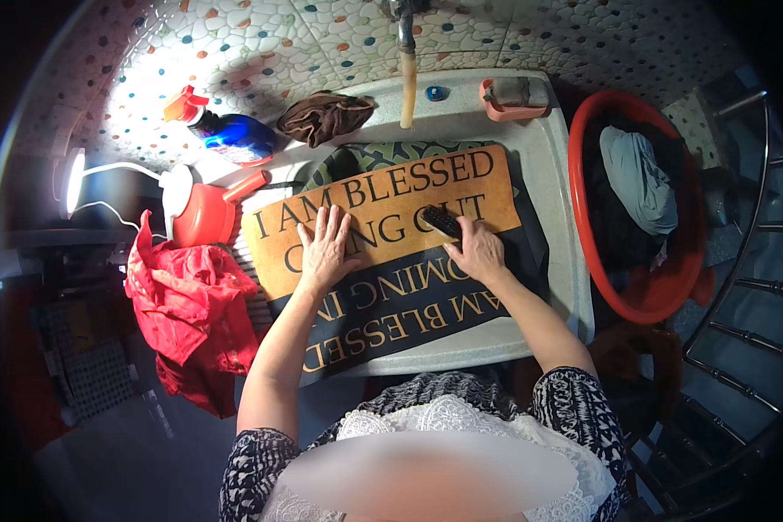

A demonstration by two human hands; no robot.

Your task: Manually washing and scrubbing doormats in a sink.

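A two-tone doormat (382, 251), orange on its far half and black on the near half, lies slanted across the washbasin (564, 274). Large lettering covers it, upside down on the black half. My left hand (326, 251) rests flat on the orange half with its fingers spread. In my right hand (481, 251) is a small black scrubbing brush (441, 222), which is over the lettering on the orange half. A green patterned fabric (404, 153) shows from under the mat's far edge.
Behind the basin hangs a tap (406, 65). A blue spray bottle (238, 138), brown cloth (326, 117) and pink soap dish (515, 111) line the rim. Leftward are a red dipper (202, 212), red garment (189, 300) and lit lamp (73, 183). Rightward, a red tub (581, 209) holds clothes.
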